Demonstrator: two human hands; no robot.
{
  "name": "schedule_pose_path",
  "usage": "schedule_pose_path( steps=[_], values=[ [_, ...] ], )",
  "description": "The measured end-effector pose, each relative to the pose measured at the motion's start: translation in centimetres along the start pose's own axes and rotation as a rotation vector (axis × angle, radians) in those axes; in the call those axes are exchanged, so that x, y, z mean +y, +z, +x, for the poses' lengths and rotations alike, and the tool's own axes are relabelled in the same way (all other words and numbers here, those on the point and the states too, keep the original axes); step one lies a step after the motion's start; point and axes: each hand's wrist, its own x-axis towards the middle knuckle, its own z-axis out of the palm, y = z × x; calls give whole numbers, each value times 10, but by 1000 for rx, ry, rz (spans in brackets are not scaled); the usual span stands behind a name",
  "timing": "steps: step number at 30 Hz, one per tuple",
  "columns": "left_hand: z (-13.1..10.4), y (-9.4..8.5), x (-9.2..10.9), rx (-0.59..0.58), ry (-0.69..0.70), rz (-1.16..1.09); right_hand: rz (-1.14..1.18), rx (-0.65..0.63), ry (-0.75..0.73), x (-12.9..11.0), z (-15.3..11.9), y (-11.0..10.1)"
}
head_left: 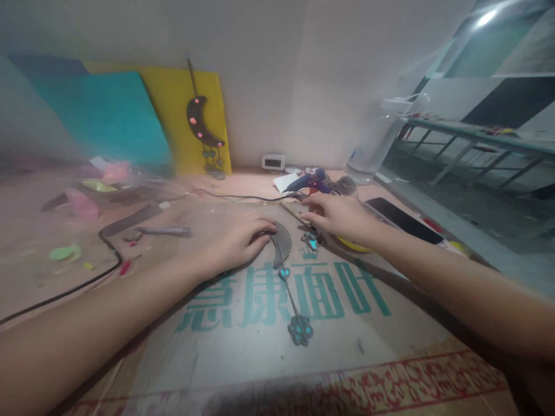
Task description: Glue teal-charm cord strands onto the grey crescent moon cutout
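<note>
My left hand [243, 242] is closed at the upper end of a grey crescent-moon ornament [282, 242], its thumb and fingers pinching the tip. From the crescent's lower end, a cord with a small blue heart [284, 272] runs down to a grey flower pendant [300, 330] with blue spots. My right hand [336, 216] hovers to the right, fingers curled with a gap to the thumb and nothing visible between them. Below its fingertips lie a thin stick [292, 214] and a small grey piece with a blue heart [311, 240].
A blue glue gun [310, 181] lies behind my right hand, near a white clock [273, 162]. A phone [403, 219] and plastic bottle [377, 141] are at the right. A dark crescent ornament [200, 122] hangs on a yellow board [165, 98]. A black cable [87, 283] crosses the left side.
</note>
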Motion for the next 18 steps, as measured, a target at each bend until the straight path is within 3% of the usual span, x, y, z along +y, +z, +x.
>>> schedule_pose_path(
  steps=[4,7,10,15,18],
  values=[
    [1,0,-1,1,3,-4,-80,-113,-68,-7,22,11],
    [2,-1,0,-10,-3,-12,-32,-41,-67,-1,23,7],
    [3,-2,1,-15,11,-22,69,173,-178,6,2,0],
    [4,-4,2,-12,34,-21,73,125,-505,10,-44,6],
    [4,-4,3,-13,20,-1,75,126,-559,11,-51,13]
  ],
)
